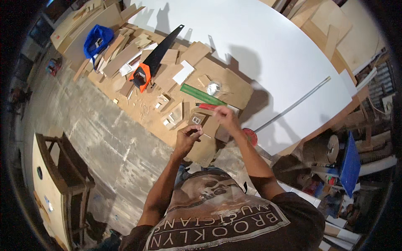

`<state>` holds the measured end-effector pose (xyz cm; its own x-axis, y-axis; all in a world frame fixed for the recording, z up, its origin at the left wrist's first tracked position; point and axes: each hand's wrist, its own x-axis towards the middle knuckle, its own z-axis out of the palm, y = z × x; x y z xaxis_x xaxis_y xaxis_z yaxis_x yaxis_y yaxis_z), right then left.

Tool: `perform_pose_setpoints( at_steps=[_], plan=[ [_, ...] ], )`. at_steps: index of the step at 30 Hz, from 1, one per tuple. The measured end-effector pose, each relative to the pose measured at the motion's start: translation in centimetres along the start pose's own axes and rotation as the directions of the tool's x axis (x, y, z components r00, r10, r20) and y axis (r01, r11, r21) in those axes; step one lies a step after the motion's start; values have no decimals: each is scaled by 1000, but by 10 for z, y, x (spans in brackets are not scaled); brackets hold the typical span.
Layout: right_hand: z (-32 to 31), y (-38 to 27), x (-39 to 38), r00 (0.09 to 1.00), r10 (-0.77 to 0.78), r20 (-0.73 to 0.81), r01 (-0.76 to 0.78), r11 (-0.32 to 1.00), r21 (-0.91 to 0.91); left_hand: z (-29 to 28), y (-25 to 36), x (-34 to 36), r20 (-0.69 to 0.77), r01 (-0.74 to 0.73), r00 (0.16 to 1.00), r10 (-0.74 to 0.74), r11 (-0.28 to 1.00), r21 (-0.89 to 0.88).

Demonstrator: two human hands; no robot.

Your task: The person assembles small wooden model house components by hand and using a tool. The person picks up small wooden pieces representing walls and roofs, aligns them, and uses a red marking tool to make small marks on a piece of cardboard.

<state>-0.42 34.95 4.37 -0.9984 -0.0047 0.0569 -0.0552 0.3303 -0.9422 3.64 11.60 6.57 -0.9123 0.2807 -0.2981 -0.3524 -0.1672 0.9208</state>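
- Right hand (227, 120): fingers closed around a slim red tool with a dark end (207, 106), held over the work surface, pointing left.
- Left hand (187, 139): fingers curled, thumb and fingertips close together; cannot tell whether they grip anything.
- Just beyond left hand: small pale wooden block with square openings (196, 120).
- Long green flat strip (201, 93) near the red tool's far side.
- Black-bladed handsaw with orange handle (161, 54) lies farther off, among wood offcuts (121, 50).
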Motion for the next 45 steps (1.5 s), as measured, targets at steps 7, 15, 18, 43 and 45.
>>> perform_pose_setpoints(
  at_steps=[7,15,18,43,45],
  plan=[
    [-30,38,98,946,-287,-149,204,887,-414,3,-4,-18,-207,-79,975,78,997,5],
    [-29,69,139,978,-204,42,188,776,-602,5,-4,-25,-355,-120,928,110,993,-7],
    [-38,69,138,974,-209,-91,112,786,-608,7,-4,-17,-345,-141,930,125,990,-20],
    [-31,-111,-13,989,-32,147,-11,959,283,35,65,-22,-207,-231,964,167,912,-340],
    [-32,-120,-14,992,-67,111,42,975,219,32,64,-25,-215,-238,962,169,905,-352]
  ],
)
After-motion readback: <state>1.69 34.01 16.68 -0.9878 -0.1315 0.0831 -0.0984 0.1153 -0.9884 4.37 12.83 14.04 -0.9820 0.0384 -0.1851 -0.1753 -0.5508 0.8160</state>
